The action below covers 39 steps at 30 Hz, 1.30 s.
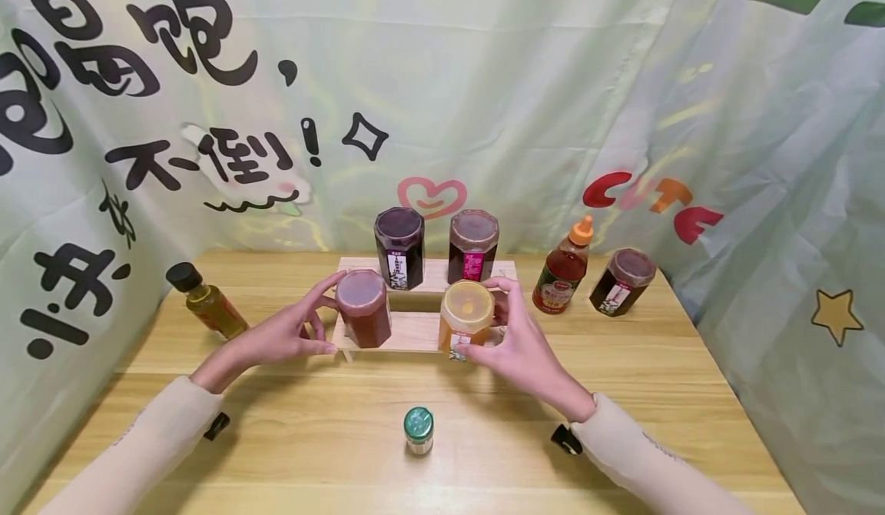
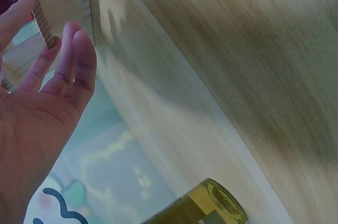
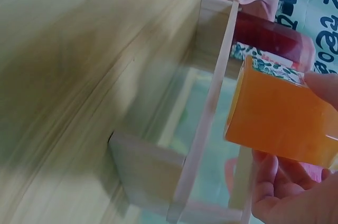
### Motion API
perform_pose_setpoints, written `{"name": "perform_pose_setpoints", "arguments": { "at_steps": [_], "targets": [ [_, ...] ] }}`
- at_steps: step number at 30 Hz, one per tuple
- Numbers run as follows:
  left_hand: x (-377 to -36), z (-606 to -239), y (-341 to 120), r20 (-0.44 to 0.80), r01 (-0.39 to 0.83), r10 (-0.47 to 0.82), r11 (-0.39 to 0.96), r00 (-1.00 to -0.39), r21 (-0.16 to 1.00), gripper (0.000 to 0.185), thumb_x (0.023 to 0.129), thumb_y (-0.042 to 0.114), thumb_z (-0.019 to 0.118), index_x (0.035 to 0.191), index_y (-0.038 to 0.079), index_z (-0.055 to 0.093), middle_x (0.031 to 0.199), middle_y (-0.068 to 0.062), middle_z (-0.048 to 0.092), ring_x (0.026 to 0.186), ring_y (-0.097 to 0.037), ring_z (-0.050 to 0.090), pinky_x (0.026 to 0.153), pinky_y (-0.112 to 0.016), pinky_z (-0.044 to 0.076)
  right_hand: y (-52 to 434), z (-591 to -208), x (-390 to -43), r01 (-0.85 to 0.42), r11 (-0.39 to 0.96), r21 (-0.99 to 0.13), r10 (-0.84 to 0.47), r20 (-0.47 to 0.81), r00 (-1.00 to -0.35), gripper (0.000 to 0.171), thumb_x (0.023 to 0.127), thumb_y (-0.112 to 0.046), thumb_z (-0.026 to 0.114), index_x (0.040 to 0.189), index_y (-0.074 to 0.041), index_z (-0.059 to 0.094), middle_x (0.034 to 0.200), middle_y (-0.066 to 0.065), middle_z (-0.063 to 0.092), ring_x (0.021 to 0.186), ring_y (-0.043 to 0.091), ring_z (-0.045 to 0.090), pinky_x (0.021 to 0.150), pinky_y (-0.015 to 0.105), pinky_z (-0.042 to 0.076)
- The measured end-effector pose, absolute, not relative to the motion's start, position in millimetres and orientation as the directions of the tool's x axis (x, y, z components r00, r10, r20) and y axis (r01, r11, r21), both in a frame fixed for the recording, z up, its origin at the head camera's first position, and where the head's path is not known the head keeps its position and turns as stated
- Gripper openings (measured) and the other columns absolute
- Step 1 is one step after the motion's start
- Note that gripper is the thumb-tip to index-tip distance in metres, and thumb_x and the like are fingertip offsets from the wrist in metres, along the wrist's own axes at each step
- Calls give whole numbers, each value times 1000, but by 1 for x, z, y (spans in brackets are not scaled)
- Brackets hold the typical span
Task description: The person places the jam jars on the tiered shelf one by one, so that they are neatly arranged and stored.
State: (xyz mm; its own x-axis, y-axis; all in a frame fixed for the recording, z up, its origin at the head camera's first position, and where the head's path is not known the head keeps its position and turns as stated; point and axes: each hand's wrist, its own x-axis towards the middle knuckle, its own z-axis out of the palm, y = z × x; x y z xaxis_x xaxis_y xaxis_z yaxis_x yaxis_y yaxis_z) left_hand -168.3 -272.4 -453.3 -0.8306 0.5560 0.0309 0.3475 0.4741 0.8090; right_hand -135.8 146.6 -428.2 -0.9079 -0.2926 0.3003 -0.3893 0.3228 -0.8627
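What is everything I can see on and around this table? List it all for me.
Orange jar: one, orange with pale lid, lower step of the rack, held by the right hand.
Red jar: one, reddish brown, lower step, left hand at it.
Dark jars: two, upper step, purple-black and maroon.
Wooden rack: one, pale wood, two steps, table middle.
Squeeze bottle: one, reddish with orange cap, right of the rack.
Brown jar: one, far right, tilted.
Oil bottle: one, yellow with black cap, left side.
Small jar: one, green lid, near edge.
Table: one, light wood.
Backdrop: pale green printed cloth.
Left hand: one, touching the red jar.
Right hand: one, gripping the orange jar.
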Motion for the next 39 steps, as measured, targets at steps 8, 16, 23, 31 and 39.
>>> {"name": "perform_pose_setpoints", "arguments": {
  "at_steps": [8, 16, 23, 31, 39],
  "targets": [
    [-168, -455, -273, 36, 352, 561, 468, -827, 811, 120, 90, 6, 90, 177, 28, 10, 146, -23, 61, 87, -27, 67, 71, -36, 59, 123, -436, -140, -411, 295, -862, -305, 323, -896, 100, 75, -1, 101, 152, -17, 39, 134, 8, 69, 123, 22, 66, 102, 49, 56],
    [-168, -453, -274, 33, 349, 560, 469, -828, 811, 120, 91, 7, 90, 177, 27, 9, 147, -24, 60, 88, -28, 67, 72, -36, 59, 108, -441, -145, -415, 265, -871, -306, 332, -892, 100, 76, -1, 100, 154, -18, 39, 135, 7, 68, 124, 21, 65, 102, 48, 55],
    [-167, -452, -274, 50, 368, 566, 463, -823, 807, 120, 91, 6, 89, 178, 28, 9, 147, -23, 61, 88, -26, 67, 72, -37, 60, 102, -449, -140, -383, 296, -875, -270, 308, -912, 99, 78, 1, 98, 156, -14, 39, 135, 15, 65, 123, 28, 69, 103, 36, 57],
    [-165, -454, -272, 46, 364, 572, 456, -819, 812, 120, 91, 7, 89, 177, 27, 8, 147, -23, 61, 88, -26, 67, 72, -36, 59, 102, -460, -134, -319, 361, -876, -230, 248, -941, 83, 79, 0, 96, 141, -6, 40, 134, 20, 68, 120, 31, 72, 102, 36, 58],
    [-165, -454, -275, 43, 364, 562, 473, -826, 802, 119, 92, 9, 89, 177, 27, 9, 147, -23, 61, 88, -26, 68, 72, -37, 60, 96, -460, -138, -326, 365, -872, -231, 255, -939, 81, 80, 4, 94, 140, -6, 41, 133, 23, 70, 119, 32, 72, 100, 37, 58]
  ]
}}
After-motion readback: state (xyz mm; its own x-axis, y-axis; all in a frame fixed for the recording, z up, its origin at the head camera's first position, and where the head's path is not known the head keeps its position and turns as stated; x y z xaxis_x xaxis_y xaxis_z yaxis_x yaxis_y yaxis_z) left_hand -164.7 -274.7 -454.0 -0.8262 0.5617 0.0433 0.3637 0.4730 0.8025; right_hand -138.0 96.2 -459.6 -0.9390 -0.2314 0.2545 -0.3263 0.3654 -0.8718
